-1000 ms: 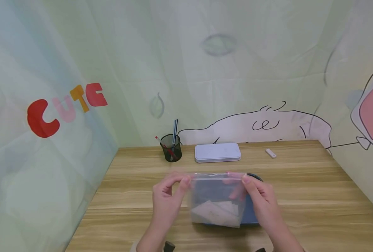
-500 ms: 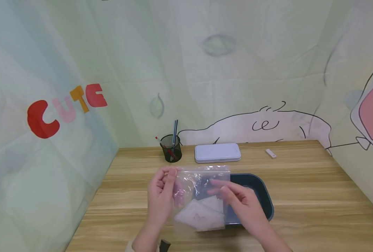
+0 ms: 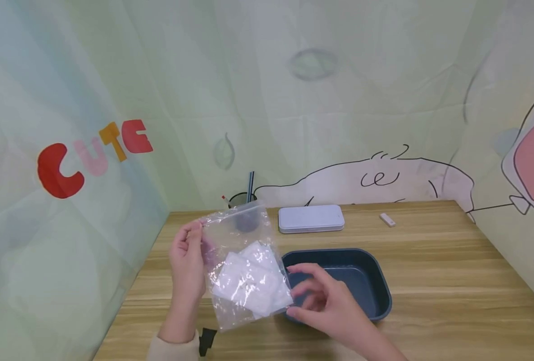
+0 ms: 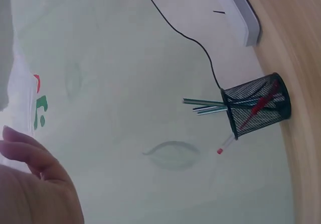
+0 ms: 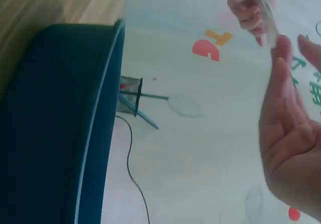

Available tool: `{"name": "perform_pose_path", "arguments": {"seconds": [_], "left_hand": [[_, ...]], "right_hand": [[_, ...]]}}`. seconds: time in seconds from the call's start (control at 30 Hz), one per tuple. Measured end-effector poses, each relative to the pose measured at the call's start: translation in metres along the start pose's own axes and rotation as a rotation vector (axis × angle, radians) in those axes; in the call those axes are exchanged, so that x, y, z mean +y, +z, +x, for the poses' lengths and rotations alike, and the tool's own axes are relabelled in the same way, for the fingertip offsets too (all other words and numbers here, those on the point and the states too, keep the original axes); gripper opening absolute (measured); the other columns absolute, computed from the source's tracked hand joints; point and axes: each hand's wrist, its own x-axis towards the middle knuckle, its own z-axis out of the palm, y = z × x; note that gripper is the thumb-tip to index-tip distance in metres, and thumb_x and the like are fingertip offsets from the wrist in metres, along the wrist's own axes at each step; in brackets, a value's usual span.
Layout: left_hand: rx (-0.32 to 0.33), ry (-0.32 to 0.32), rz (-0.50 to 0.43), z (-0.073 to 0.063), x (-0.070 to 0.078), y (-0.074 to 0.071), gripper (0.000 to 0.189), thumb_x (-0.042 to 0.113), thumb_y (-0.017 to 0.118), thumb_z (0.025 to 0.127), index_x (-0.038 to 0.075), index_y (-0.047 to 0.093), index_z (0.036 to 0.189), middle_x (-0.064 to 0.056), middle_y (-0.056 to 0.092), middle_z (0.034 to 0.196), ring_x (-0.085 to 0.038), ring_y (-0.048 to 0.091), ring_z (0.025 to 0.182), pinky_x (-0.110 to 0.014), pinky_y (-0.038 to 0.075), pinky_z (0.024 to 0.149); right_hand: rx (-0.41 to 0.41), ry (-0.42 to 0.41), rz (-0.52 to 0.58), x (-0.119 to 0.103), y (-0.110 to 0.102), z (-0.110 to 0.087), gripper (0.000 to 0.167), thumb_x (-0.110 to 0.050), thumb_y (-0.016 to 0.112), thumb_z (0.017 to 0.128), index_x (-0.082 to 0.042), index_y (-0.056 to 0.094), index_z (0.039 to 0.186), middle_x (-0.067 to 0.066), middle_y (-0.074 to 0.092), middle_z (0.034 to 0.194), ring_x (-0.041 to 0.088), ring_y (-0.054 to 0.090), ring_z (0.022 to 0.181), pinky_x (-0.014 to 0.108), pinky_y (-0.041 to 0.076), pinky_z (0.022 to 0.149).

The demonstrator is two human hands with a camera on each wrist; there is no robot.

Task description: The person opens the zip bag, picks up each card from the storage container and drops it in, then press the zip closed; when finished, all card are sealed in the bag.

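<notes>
A clear zip-lock bag (image 3: pixel 235 230) with white folded, tissue-like pieces (image 3: pixel 251 281) inside is held up over the table. My left hand (image 3: pixel 188 265) pinches the bag's left edge near the zip strip, as the head view shows. Beside the bag's lower right edge is my right hand (image 3: pixel 332 303), its fingers loosely bent and spread from the thumb. Whether a fingertip touches the bag there I cannot tell. Behind the right hand sits a dark blue rectangular tray (image 3: pixel 381 281); its wall (image 5: pixel 55 108) fills the left of the right wrist view.
At the back of the wooden table (image 3: pixel 443 250) stand a black mesh pen cup (image 4: pixel 256 103), partly seen through the bag, and a white flat case (image 3: pixel 311 219). A small white eraser-like block (image 3: pixel 387 219) lies to the right. Printed curtains enclose the table.
The right hand let go of the bag's top right corner and moved down to its lower right side. The left hand carried the bag left and upward, uncovering the tray.
</notes>
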Motion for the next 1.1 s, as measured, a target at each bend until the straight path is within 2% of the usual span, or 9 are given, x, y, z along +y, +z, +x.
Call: {"name": "perform_pose_path", "arguments": {"seconds": [0.1, 0.2, 0.27, 0.4, 0.5, 0.63, 0.73, 0.9, 1.1], "left_hand": [[0.020, -0.059, -0.028, 0.006, -0.005, -0.005, 0.023, 0.024, 0.053, 0.099, 0.002, 0.061, 0.103, -0.001, 0.056, 0.060, -0.008, 0.045, 0.040, -0.018, 0.035, 0.031], [0.017, -0.093, -0.036, 0.011, -0.013, -0.008, 0.022, 0.023, 0.052, 0.100, 0.002, 0.060, 0.102, -0.001, 0.054, 0.058, -0.008, 0.042, 0.037, -0.018, 0.032, 0.030], [0.002, -0.123, -0.011, 0.014, -0.018, -0.011, 0.023, 0.023, 0.051, 0.100, 0.002, 0.060, 0.103, 0.000, 0.054, 0.058, -0.008, 0.041, 0.037, -0.018, 0.031, 0.030], [-0.046, -0.171, 0.052, 0.019, -0.027, -0.016, 0.023, 0.022, 0.049, 0.101, 0.001, 0.058, 0.105, 0.001, 0.054, 0.060, -0.008, 0.042, 0.039, -0.018, 0.033, 0.032], [-0.060, -0.207, 0.091, 0.022, -0.032, -0.019, 0.022, 0.023, 0.048, 0.101, 0.004, 0.057, 0.105, 0.002, 0.054, 0.061, -0.008, 0.042, 0.040, -0.018, 0.034, 0.034], [-0.054, -0.228, 0.131, 0.028, -0.042, -0.026, 0.020, 0.023, 0.048, 0.101, 0.006, 0.057, 0.106, 0.003, 0.055, 0.061, -0.008, 0.043, 0.040, -0.018, 0.035, 0.034], [-0.072, -0.223, 0.171, 0.033, -0.051, -0.032, 0.023, 0.022, 0.047, 0.102, 0.002, 0.056, 0.109, 0.002, 0.055, 0.060, -0.008, 0.044, 0.040, -0.019, 0.037, 0.034], [-0.113, -0.246, 0.315, 0.039, -0.068, -0.041, 0.028, 0.023, 0.045, 0.103, -0.002, 0.056, 0.110, 0.000, 0.055, 0.061, -0.009, 0.047, 0.042, -0.021, 0.042, 0.038], [-0.178, -0.299, 0.467, 0.044, -0.088, -0.049, 0.028, 0.021, 0.045, 0.103, -0.005, 0.056, 0.110, -0.006, 0.058, 0.065, -0.013, 0.053, 0.044, -0.025, 0.048, 0.040]], "right_hand": [[0.007, -0.115, -0.021, 0.002, 0.007, 0.000, 0.042, -0.015, 0.079, 0.080, -0.017, 0.060, 0.117, -0.004, 0.067, 0.092, 0.010, 0.062, 0.062, 0.028, 0.052, 0.051], [0.012, -0.236, -0.101, 0.003, 0.013, 0.001, 0.030, -0.011, 0.078, 0.081, -0.019, 0.065, 0.106, -0.008, 0.066, 0.088, 0.003, 0.058, 0.064, 0.022, 0.050, 0.051], [0.027, -0.336, -0.202, 0.003, 0.016, 0.004, 0.025, -0.012, 0.077, 0.081, -0.022, 0.067, 0.103, -0.013, 0.065, 0.085, -0.002, 0.056, 0.066, 0.016, 0.049, 0.054], [0.051, -0.537, -0.411, 0.004, 0.021, 0.011, 0.021, -0.014, 0.077, 0.082, -0.024, 0.069, 0.099, -0.018, 0.066, 0.093, -0.008, 0.056, 0.077, 0.010, 0.049, 0.068], [0.042, -0.625, -0.501, 0.006, 0.023, 0.016, 0.018, -0.016, 0.078, 0.081, -0.023, 0.070, 0.096, -0.017, 0.066, 0.097, -0.007, 0.058, 0.081, 0.011, 0.049, 0.074], [0.007, -0.639, -0.606, 0.011, 0.027, 0.023, 0.014, -0.019, 0.079, 0.081, -0.024, 0.071, 0.092, -0.017, 0.062, 0.094, -0.007, 0.055, 0.074, 0.007, 0.046, 0.071], [-0.017, -0.632, -0.686, 0.018, 0.031, 0.029, 0.011, -0.020, 0.079, 0.080, -0.024, 0.072, 0.087, -0.016, 0.057, 0.091, -0.005, 0.052, 0.072, 0.005, 0.043, 0.068], [-0.078, -0.580, -0.800, 0.034, 0.039, 0.037, 0.008, -0.024, 0.080, 0.079, -0.025, 0.074, 0.084, -0.015, 0.058, 0.091, -0.001, 0.048, 0.079, 0.004, 0.040, 0.067], [-0.190, -0.514, -0.961, 0.045, 0.050, 0.046, 0.006, -0.032, 0.078, 0.080, -0.028, 0.076, 0.083, -0.017, 0.063, 0.085, 0.003, 0.042, 0.077, 0.004, 0.032, 0.060]]}}
